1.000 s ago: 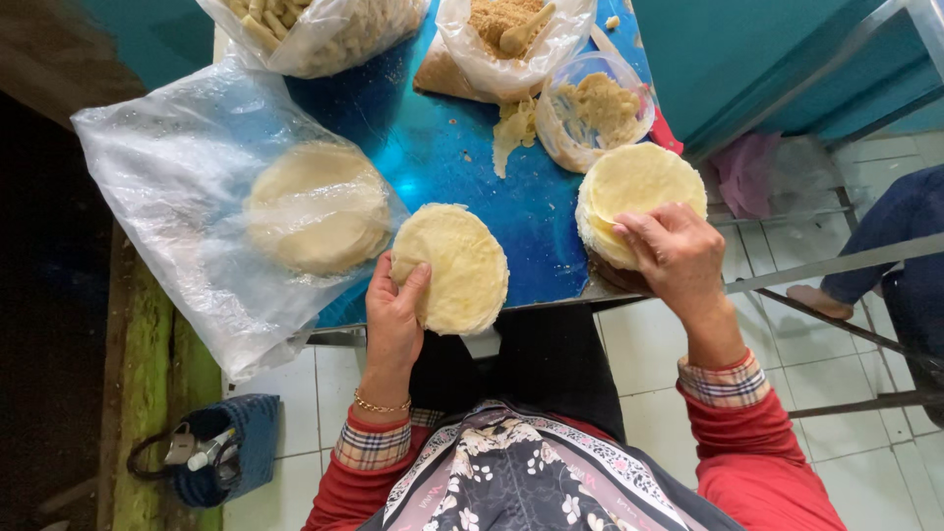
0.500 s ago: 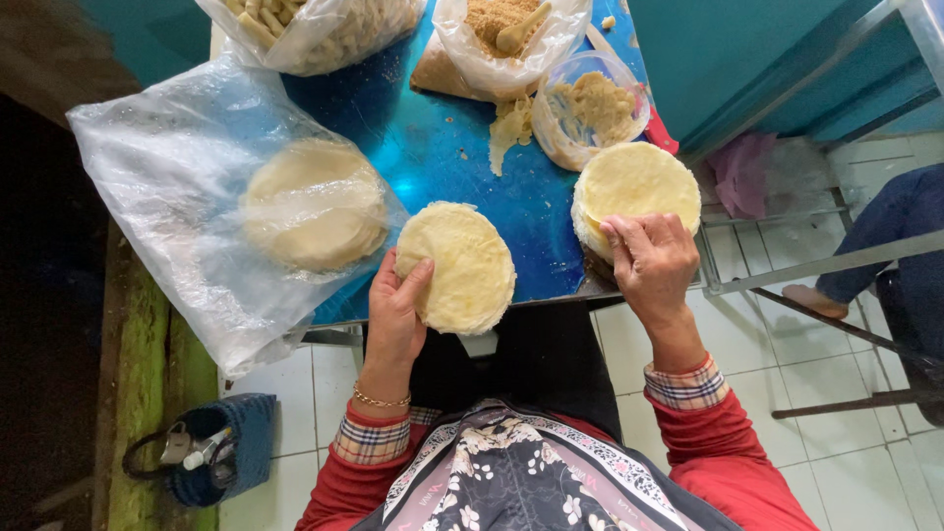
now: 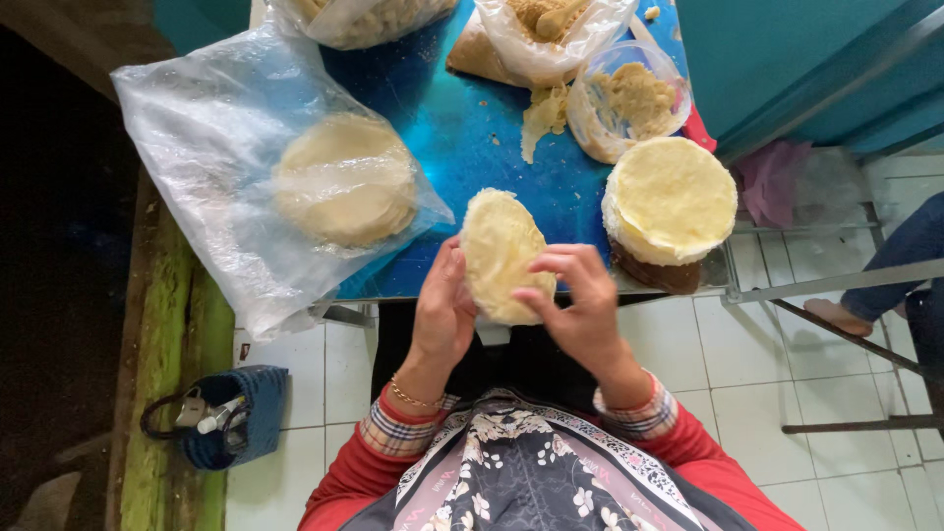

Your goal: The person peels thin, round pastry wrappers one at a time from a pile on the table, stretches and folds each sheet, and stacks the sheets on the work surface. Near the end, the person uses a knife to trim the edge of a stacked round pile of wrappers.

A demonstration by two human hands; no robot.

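A pale round disc of dough (image 3: 500, 251) is tilted up on edge over the near rim of the blue table (image 3: 442, 138). My left hand (image 3: 444, 310) cups it from the left and below. My right hand (image 3: 575, 305) pinches its right edge with the fingertips. To the right stands a stack of the same discs (image 3: 671, 202) on a dark base. More discs lie inside a clear plastic bag (image 3: 221, 177) at the left.
A clear tub of crumbly filling (image 3: 629, 98) and two open plastic bags (image 3: 546, 34) sit at the table's far side. A small blue basket (image 3: 236, 413) rests on the tiled floor at the left. Another person's leg (image 3: 885, 270) shows at the right.
My right hand left the stack of discs and came across to the single disc. Both hands lifted that disc off the table and tipped it on edge.
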